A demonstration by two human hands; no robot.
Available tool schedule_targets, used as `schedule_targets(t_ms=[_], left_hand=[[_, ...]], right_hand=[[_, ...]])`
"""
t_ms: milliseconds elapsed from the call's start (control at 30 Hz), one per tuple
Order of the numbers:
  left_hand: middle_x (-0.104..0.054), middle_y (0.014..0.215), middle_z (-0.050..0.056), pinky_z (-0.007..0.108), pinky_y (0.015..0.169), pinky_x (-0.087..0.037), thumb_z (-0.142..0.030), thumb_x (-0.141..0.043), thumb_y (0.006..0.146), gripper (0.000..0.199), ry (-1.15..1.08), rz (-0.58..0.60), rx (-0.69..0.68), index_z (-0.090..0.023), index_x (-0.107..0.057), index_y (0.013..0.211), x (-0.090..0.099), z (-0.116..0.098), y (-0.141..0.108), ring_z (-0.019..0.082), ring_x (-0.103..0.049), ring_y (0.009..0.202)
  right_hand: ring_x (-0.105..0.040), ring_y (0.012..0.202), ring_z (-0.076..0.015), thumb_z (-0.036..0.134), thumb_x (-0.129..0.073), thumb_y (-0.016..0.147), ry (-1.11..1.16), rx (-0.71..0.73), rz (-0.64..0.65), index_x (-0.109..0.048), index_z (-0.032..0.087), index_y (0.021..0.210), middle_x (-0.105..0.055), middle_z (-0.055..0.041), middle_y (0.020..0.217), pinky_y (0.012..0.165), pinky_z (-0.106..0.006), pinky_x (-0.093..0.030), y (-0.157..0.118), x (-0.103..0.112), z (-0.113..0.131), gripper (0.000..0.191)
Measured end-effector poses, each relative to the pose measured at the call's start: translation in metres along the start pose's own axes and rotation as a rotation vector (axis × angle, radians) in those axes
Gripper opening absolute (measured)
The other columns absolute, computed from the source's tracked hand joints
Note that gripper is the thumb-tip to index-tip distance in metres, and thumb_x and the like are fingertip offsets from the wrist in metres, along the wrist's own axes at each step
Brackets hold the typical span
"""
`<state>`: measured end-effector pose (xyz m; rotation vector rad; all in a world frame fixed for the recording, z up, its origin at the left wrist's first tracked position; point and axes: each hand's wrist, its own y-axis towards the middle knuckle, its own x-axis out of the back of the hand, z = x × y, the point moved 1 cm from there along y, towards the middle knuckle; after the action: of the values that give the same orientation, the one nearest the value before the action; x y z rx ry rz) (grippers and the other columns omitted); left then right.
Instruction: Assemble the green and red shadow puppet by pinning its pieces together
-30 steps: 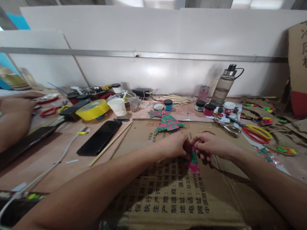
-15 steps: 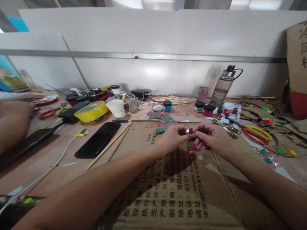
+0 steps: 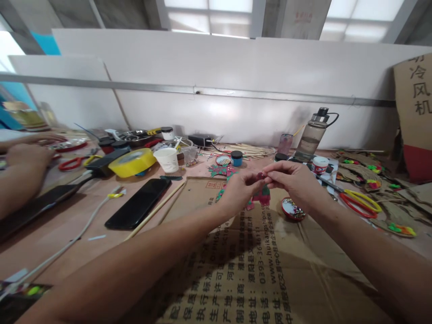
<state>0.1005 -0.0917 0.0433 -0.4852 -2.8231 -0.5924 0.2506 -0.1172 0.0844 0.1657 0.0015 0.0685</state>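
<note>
Both of my hands meet over the printed cardboard sheet (image 3: 256, 270). My left hand (image 3: 243, 191) is closed, pinching a pink-and-green painted piece (image 3: 262, 196) whose lower part hangs beneath the fingers. My right hand (image 3: 292, 180) has its thumb and fingertips pressed together at the piece's upper end; whatever is between them is too small to make out. Just below the right hand sits a red-rimmed dish (image 3: 293, 209) of shiny little beads or gems. Behind my left hand lies another painted pink-and-green shape (image 3: 222, 171), partly covered by that hand.
Left of the cardboard are a black phone (image 3: 138, 204), a wooden stick (image 3: 158, 209), yellow tape (image 3: 132, 163) and a paper cup (image 3: 167, 160). On the right are scissors (image 3: 359, 204), a water bottle (image 3: 310, 137) and a paint jar (image 3: 320, 165). Another person's arm (image 3: 25, 171) reaches in at far left.
The view has tilted upward. My hands have shifted slightly left and up relative to the cardboard, still pinching at the painted piece, and the bead dish is now uncovered below my right hand.
</note>
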Motion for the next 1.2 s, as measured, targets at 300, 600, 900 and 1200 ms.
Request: schedule_targets(t_ms=[300,600,900,1200], left_hand=[[-0.067,0.077,0.002,0.024,0.065,-0.045,-0.037,-0.061,0.079,0.022,-0.021,-0.141,0.053,-0.016,-0.067,0.080,-0.001,-0.004,0.003,0.014,-0.057,0.070],[-0.068,0.077,0.002,0.025,0.064,-0.048,-0.038,-0.065,0.077,0.022,-0.075,-0.121,0.100,-0.016,-0.067,0.080,0.003,0.010,-0.006,0.014,-0.059,0.070],[-0.066,0.073,0.001,0.024,0.065,-0.048,-0.032,-0.061,0.080,0.018,0.022,-0.104,0.076,-0.016,-0.068,0.079,-0.001,0.006,-0.012,0.014,-0.058,0.069],[-0.067,0.073,0.001,0.024,0.064,-0.048,-0.035,-0.060,0.079,0.021,0.073,-0.096,0.086,-0.016,-0.068,0.081,0.000,0.010,-0.012,0.015,-0.058,0.068]], right_hand=[[-0.062,0.069,-0.0143,0.033,-0.068,0.075,-0.192,0.143,-0.019,-0.067,0.018,0.084,-0.068,-0.0022,0.076,0.070,-0.030,-0.052,0.001,0.009,-0.019,0.018],[-0.064,0.072,-0.0154,0.027,-0.056,0.083,-0.368,0.228,0.030,-0.064,0.019,0.086,-0.067,-0.0018,0.077,0.072,-0.029,-0.051,-0.003,0.005,-0.024,0.012],[-0.063,0.076,-0.0180,0.027,-0.053,0.083,-0.534,0.307,-0.006,-0.062,0.020,0.082,-0.068,-0.0036,0.080,0.073,-0.032,-0.049,-0.008,0.001,-0.021,0.011],[-0.055,0.068,-0.0147,0.024,-0.047,0.088,-0.522,0.296,-0.020,-0.056,0.019,0.086,-0.058,-0.0003,0.073,0.066,-0.028,-0.043,-0.005,0.005,-0.030,0.011]])
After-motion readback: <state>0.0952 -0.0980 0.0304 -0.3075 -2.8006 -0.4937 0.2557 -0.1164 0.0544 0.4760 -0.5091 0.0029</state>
